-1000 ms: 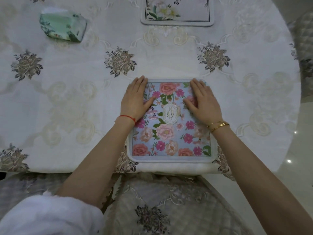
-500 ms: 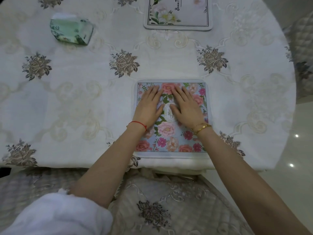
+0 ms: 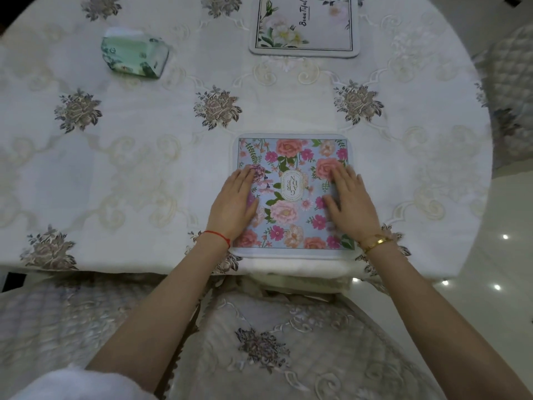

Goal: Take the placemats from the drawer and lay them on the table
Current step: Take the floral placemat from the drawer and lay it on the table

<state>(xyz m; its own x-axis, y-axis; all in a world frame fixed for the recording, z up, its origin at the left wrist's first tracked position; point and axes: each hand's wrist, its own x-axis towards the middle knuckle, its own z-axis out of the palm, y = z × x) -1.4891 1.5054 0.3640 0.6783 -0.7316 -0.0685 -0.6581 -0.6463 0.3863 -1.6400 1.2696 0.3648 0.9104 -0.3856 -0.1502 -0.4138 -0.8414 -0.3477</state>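
Observation:
A blue placemat point(image 3: 292, 157) with pink and peach flowers lies flat on the round table point(image 3: 144, 174), close to its near edge. My left hand point(image 3: 235, 203) rests flat on the mat's left side, fingers together, palm down. On the mat's right side my right hand point(image 3: 350, 203) lies flat the same way. Neither hand grips anything. A second, white placemat point(image 3: 305, 27) with pale flowers and dark script lies at the far side of the table, partly cut off by the frame's top.
A green, glassy-looking packet point(image 3: 134, 54) sits at the far left of the white embroidered tablecloth. A quilted chair seat point(image 3: 274, 350) is right under the table's near edge. Another chair point(image 3: 510, 82) stands at the right. Glossy floor point(image 3: 496, 255) shows on the right.
Both hands slid from the middle of the blue mat outward to its left and right sides, and a little toward me. The mat itself stayed flat in place.

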